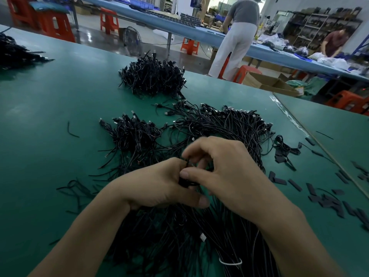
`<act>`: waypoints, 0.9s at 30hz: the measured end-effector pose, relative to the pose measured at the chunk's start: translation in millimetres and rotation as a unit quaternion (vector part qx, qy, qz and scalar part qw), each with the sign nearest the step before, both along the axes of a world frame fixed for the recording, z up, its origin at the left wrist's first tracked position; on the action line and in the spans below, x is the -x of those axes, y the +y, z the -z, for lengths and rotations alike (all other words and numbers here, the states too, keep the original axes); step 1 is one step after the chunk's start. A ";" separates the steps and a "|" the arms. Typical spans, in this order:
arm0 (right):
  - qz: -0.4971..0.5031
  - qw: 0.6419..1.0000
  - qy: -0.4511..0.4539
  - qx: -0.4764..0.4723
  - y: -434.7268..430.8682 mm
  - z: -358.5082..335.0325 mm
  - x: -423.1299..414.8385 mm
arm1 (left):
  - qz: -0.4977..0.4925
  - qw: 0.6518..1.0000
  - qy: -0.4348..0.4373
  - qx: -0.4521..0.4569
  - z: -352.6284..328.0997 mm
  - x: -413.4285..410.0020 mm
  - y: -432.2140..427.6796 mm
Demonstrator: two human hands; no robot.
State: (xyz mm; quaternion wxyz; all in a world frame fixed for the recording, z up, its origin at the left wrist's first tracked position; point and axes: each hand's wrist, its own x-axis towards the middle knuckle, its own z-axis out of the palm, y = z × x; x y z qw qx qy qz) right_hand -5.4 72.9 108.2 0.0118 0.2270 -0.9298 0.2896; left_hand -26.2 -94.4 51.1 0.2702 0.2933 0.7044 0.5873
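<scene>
- Nearest, under both forearms: thick bundle of black cables (pixel 179 236) lying on the green worktop (pixel 50 116), cinched low down by a white tie (pixel 230 261).
- Just above that bundle: left hand (pixel 157 184), grip clenched round a small black cable coil (pixel 186 181), thumb tucked beneath.
- Meeting it from the right: right hand (pixel 227 172), grip pinching the same cable coil between thumb and forefinger, remaining fingers curled and slightly blurred.
- Cable coil held between the two hands, over the bundle; impossible to tell whether touching the cables below.
- Off to the right: short black strips (pixel 327 198) scattered flat on the worktop.
- Beyond the hands, left: tangled heap of cables (pixel 133 136); right of it, a wider fanned spread of cables (pixel 223 124), plugs at the far ends.
- Farther back: rounded far pile (pixel 153 78) near the worktop's far edge; another dark pile (pixel 14 52) at the left edge.
- Past the worktop: open cardboard box (pixel 269 82), red stools (pixel 108 20), and a person in white trousers (pixel 237 37) standing at a long blue table (pixel 179 27).
</scene>
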 end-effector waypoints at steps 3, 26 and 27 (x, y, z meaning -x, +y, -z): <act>0.022 0.999 0.020 -0.026 -1.4 2.7 -1.1 | -0.038 0.999 0.015 0.017 7.3 4.4 3.7; 0.043 0.980 0.190 0.044 -4.2 9.9 -0.6 | -0.125 0.934 -0.185 -0.278 5.0 12.0 6.5; 0.044 0.979 0.188 0.072 -3.7 9.9 -0.3 | -0.116 0.934 -0.165 -0.295 7.5 11.1 2.9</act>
